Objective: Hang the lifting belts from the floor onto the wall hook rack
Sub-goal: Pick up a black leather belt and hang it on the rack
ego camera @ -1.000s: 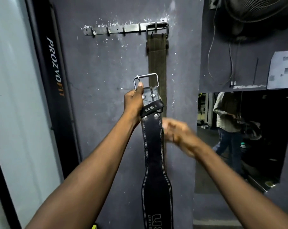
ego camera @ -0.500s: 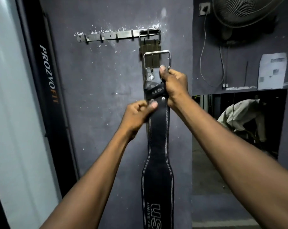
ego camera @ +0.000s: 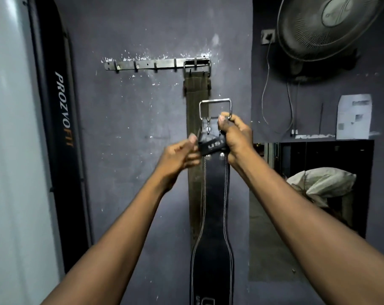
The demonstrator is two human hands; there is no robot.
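A black leather lifting belt [ego camera: 215, 194] with white stitching hangs down in front of me, its steel buckle [ego camera: 215, 108] uppermost. My right hand [ego camera: 236, 135] grips the buckle's lower right corner and the belt's top. My left hand [ego camera: 178, 157] pinches the belt's keeper loop from the left. On the dark wall above, a metal hook rack [ego camera: 156, 63] carries an olive green belt [ego camera: 196, 91] by its buckle on the rightmost hooks. The black belt's buckle is below the rack, apart from it, overlapping the green belt.
A black PROZVOFIT banner [ego camera: 61, 111] stands along the wall at left. A wall fan [ego camera: 331, 25] with cords sits at upper right. Below it a mirror [ego camera: 314, 186] shows a bent-over person. The rack's several left hooks are bare.
The black belt's buckle has dropped lower relative to the rack. My left hand has risen to pinch the keeper loop. The right hand keeps its grip at the buckle.
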